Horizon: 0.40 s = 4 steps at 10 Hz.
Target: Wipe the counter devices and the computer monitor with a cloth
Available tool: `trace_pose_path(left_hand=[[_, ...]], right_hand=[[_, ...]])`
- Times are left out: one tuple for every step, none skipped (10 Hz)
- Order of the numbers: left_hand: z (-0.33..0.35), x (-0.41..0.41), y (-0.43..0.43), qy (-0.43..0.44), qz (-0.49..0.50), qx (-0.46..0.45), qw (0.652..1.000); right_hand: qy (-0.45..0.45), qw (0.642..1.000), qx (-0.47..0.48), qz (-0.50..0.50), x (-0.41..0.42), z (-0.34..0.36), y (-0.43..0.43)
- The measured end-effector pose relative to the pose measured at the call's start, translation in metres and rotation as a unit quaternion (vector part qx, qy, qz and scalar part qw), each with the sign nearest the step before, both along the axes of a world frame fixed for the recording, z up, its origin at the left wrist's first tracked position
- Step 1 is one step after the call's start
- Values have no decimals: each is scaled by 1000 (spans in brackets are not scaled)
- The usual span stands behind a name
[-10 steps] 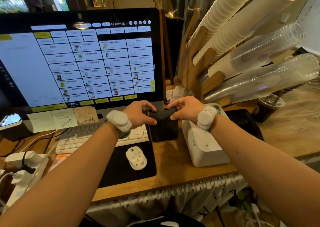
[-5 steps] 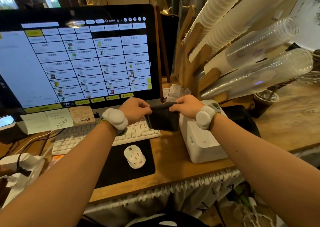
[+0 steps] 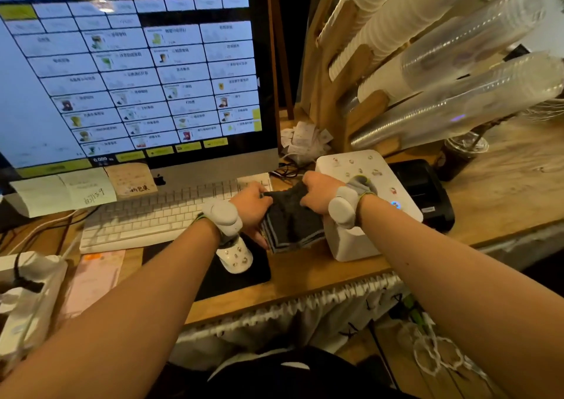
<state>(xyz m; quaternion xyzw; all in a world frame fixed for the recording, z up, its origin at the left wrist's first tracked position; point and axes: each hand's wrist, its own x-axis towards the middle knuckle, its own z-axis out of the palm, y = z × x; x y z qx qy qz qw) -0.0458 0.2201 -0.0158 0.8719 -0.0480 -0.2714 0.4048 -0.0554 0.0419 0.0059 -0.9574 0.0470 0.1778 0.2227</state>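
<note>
A dark grey folded cloth (image 3: 291, 224) hangs between my two hands above the counter, just right of the keyboard. My left hand (image 3: 251, 206) grips its left edge and my right hand (image 3: 319, 192) bunches its top right corner. The computer monitor (image 3: 137, 72) stands lit at the back left, with sticky notes along its lower edge. A white keyboard (image 3: 152, 215) lies under it and a white mouse (image 3: 235, 256) rests on a black mouse pad (image 3: 232, 276). A white box-shaped device (image 3: 357, 240) sits right beside the cloth, and a black printer (image 3: 422, 191) behind it.
A wooden rack with long stacks of paper cups (image 3: 393, 23) and clear plastic cups (image 3: 476, 93) leans over the right side. Paper receipts (image 3: 305, 141) are piled behind the white device. A white power strip (image 3: 27, 289) with cables lies at the left edge. An iced drink (image 3: 462, 154) stands on the right.
Both hands have drawn closer together and lower, crumpling the cloth's top edge. The view has moved nearer the counter.
</note>
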Motion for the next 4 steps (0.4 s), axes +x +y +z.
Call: trace_pose_path(left_hand=[[-19, -9, -7, 22, 29, 27, 999], [-27, -15, -11, 48, 26, 36, 998], [-34, -13, -7, 25, 7, 71, 997], [-39, -7, -3, -48, -26, 132, 990]], right_hand=[[11, 997, -62, 36, -7, -6, 13], [41, 985, -137, 99, -13, -15, 19], [44, 967, -203, 146, -21, -14, 20], [24, 956, -222, 191, -23, -4, 22]])
